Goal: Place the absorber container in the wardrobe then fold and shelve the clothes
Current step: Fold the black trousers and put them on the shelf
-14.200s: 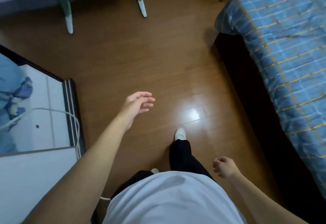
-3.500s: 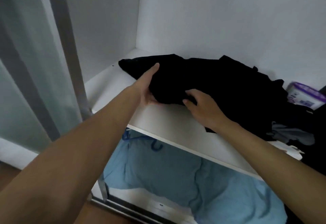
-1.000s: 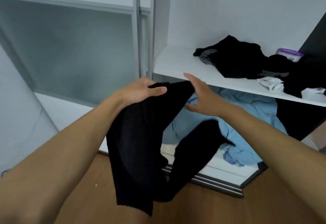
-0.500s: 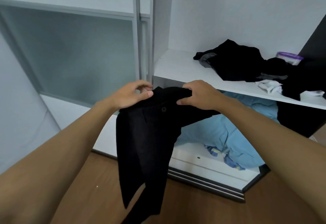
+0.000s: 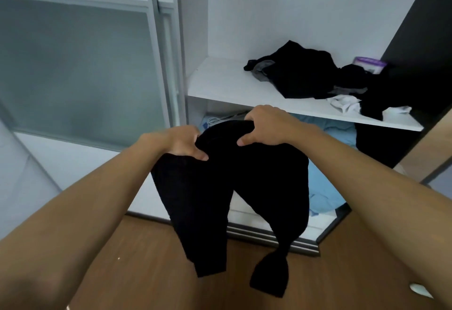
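Both hands, left hand [image 5: 182, 144] and right hand [image 5: 265, 126], grip the black trousers [image 5: 230, 187] at the waistband; better to align the legs before folding.

absorber container [image 5: 369, 64] half hidden behind black clothes [image 5: 305, 75], small white object [image 5: 419, 293] unclear

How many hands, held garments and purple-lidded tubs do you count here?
Hands: 2, left hand and right hand, both gripping.
Held garments: 1, black trousers.
Tubs: 1, tub on the shelf.
Total: 4.
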The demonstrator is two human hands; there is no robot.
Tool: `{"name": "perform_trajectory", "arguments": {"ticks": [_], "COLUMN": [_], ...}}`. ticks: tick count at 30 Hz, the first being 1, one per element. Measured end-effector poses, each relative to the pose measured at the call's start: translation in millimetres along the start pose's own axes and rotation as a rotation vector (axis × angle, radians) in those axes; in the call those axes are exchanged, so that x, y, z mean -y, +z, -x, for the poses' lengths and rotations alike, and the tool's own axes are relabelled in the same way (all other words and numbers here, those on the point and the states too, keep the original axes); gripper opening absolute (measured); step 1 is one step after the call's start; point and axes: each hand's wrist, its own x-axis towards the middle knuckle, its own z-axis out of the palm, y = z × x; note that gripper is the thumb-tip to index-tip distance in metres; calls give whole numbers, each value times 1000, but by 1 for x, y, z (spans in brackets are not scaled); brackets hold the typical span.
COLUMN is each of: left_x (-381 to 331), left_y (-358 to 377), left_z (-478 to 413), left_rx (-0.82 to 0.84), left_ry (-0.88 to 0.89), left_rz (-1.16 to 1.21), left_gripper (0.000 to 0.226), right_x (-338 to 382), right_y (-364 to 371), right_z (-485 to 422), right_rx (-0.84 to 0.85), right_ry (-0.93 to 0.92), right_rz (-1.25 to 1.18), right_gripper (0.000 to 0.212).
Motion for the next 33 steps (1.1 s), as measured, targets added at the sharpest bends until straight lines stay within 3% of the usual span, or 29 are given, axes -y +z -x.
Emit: {"name": "perform_trajectory", "arguments": {"ticks": [3, 7, 12, 16, 20, 24, 30, 33], "left_x": [-12, -28, -48, -56, -69, -90, -104, -107], "left_y": [-2, -1, -5, 4, 16, 23, 27, 24], "left_z": [-12, -23, -32, -31, -34, -38, -40, -36], "left_rx": [-39, -39, 155, 272, 87, -28, -183, -191], "left_ry": [-1, 34, 3, -86, -155, -264, -318, -299], "left_rz": [-184, -180, -167, 194, 683, 1086, 1393, 1466], "left_gripper": [38, 37, 15, 8, 10, 17, 26, 26], "right_x": [-16, -46, -62, -62, -68, -58, -38, -29], "right_y": [-4, -4, 4, 8, 14, 25, 31, 34], "right_z": [9, 27, 37, 39, 44, 46, 53, 57], "right_rx": [54, 182, 32, -106, -88, -69, -87, 11], "right_ry": [49, 142, 235, 293, 349, 305, 339, 350], "right_rz": [57, 113, 79, 79, -134, -375, -577, -360], "right_gripper": [37, 25, 30, 24, 22, 35, 42, 71]}}
